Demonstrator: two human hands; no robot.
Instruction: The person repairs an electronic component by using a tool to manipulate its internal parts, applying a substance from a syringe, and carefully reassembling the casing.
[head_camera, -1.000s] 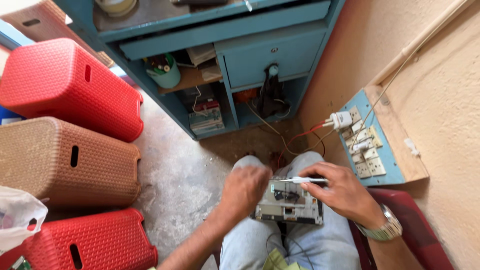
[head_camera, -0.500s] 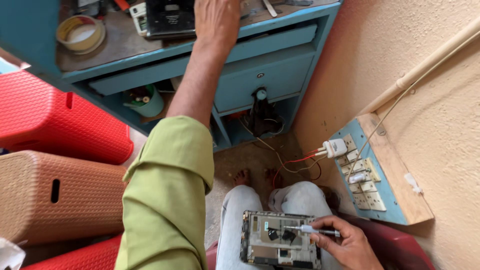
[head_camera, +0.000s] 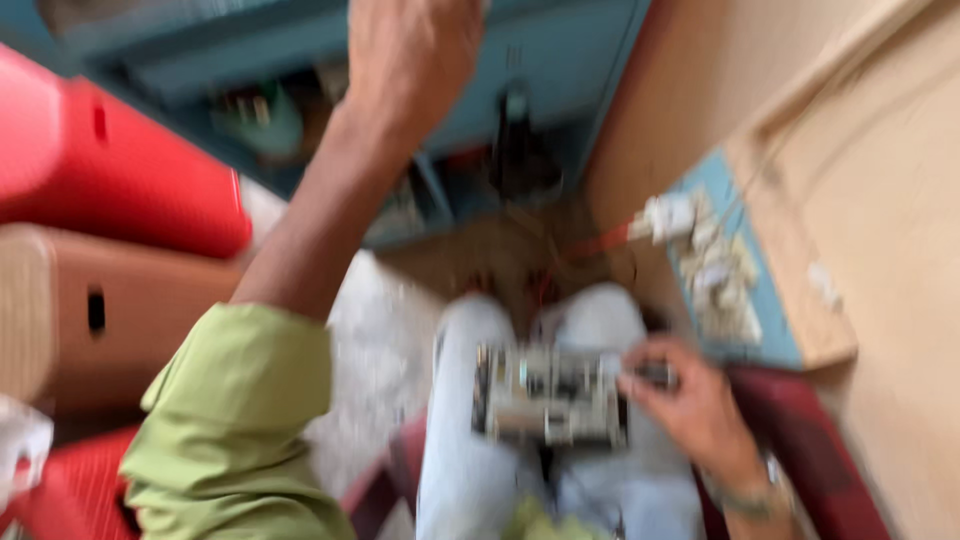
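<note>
I am sitting with a grey, boxy metal electronic unit (head_camera: 548, 396) lying flat across my thighs, at about six o'clock in my view. My right hand (head_camera: 690, 400) is resting against its right edge, fingers curled around something dark and slim at the unit's three o'clock corner; the picture is too blurred for me to tell what that thing is. My left hand (head_camera: 412, 55) is reaching up towards twelve o'clock, with the green sleeve (head_camera: 235, 420) bunched at my elbow. It is hanging in front of the blue painted cabinet (head_camera: 560, 60), well apart from the unit, and I cannot tell whether it is clenched or slack, or whether it is gripping anything. At nine o'clock red plastic stools (head_camera: 120, 170) and a brown woven-look plastic stool (head_camera: 110, 310) are lying on their sides on the speckled floor (head_camera: 370, 340). At two o'clock a blue board of white switches and sockets (head_camera: 725, 265) is leaning against the tan wall (head_camera: 880, 180).
</note>
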